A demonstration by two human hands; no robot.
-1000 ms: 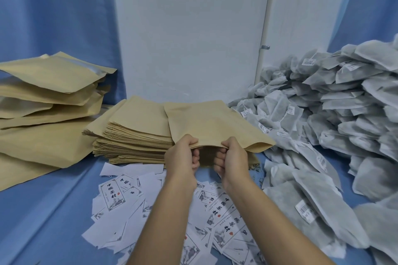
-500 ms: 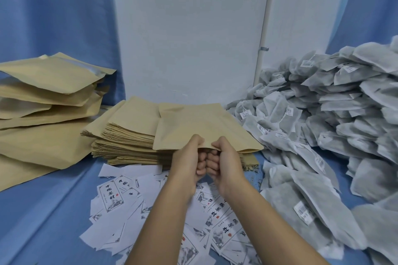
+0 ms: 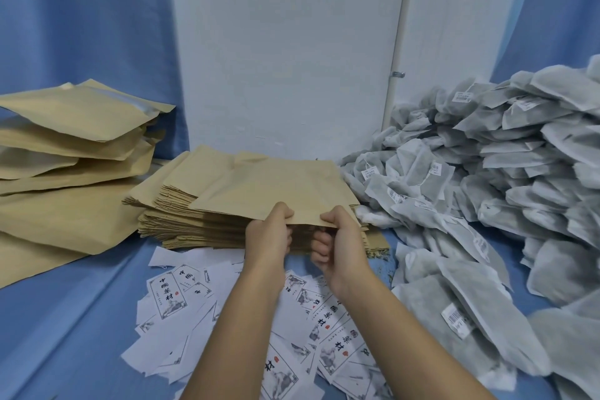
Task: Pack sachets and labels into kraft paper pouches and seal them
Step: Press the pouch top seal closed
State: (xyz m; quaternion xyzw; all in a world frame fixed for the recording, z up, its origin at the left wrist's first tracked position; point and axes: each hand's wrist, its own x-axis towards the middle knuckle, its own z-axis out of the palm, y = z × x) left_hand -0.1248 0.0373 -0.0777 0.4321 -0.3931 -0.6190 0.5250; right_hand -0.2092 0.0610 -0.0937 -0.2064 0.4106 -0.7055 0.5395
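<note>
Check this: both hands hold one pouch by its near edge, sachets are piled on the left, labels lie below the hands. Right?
One thing is wrong: the head view shows the sachets piled on the right, not the left. The left hand and right hand do hold one pouch by its near edge, and the labels lie below the hands.

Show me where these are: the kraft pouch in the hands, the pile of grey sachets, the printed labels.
held kraft pouch (image 3: 276, 185), head view, middle of its upper face.
grey sachets (image 3: 506, 172), head view, a sachet inside the pile.
printed labels (image 3: 168, 297), head view, on one face-up label.
</note>
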